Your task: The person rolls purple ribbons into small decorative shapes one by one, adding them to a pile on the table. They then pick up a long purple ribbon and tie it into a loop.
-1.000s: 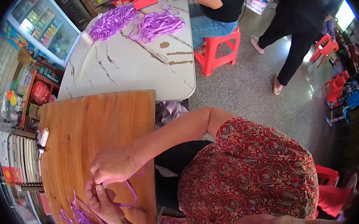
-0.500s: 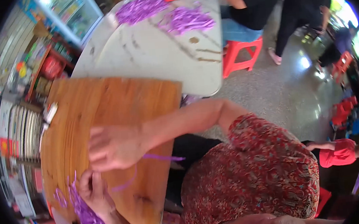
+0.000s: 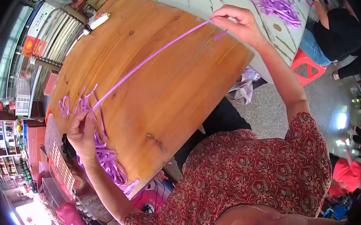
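Observation:
A long purple ribbon (image 3: pixel 151 57) stretches taut across the wooden table (image 3: pixel 162 97) between my two hands. At the far right end, my right hand (image 3: pixel 239 22) pinches it between thumb and fingers, and a short tail hangs below. My left hand (image 3: pixel 82 132), at the table's left edge, pinches the other end. Beside that hand lies a heap of purple ribbons (image 3: pixel 108 161), spilling along the near left edge. A few looped ribbon ends (image 3: pixel 65 106) lie on the wood just beyond my left fingers.
A white marbled table (image 3: pixel 206 0) adjoins the far side, bearing another purple ribbon bundle (image 3: pixel 275 7). A glue gun (image 3: pixel 98 20) lies at the wooden table's far left edge. A person in black sits on a red stool (image 3: pixel 309 68) to the right.
My hands were close together over the table's left side. My right hand has swung far out to the right, drawing the ribbon straight. The view has turned too.

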`<state>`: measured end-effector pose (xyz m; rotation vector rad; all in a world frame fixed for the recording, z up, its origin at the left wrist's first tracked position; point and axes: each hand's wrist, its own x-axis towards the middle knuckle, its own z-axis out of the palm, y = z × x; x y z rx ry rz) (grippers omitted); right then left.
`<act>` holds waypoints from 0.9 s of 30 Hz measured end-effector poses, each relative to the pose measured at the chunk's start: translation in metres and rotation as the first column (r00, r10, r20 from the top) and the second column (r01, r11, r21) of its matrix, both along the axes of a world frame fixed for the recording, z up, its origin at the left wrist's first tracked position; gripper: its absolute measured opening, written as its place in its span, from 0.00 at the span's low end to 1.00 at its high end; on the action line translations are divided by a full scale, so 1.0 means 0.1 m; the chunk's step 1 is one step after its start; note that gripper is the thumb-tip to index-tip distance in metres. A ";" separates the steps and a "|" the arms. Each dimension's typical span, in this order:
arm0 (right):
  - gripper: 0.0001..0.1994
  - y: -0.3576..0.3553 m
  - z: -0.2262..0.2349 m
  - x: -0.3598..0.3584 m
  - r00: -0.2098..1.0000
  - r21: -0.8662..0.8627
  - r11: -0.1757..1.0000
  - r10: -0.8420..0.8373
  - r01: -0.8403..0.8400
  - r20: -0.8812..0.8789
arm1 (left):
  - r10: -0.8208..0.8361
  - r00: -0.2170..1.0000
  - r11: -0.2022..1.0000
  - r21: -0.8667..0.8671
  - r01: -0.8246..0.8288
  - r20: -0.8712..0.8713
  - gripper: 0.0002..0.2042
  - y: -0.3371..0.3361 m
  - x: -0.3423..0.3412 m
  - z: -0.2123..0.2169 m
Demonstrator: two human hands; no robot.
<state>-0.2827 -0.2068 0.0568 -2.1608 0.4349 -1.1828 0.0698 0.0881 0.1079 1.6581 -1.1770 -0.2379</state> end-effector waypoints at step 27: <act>0.12 -0.66 -0.62 -0.78 0.604 0.551 0.560 -0.108 -0.619 0.789 | -0.640 0.246 0.768 -0.598 0.228 -0.728 0.12 0.04 0.45 -0.32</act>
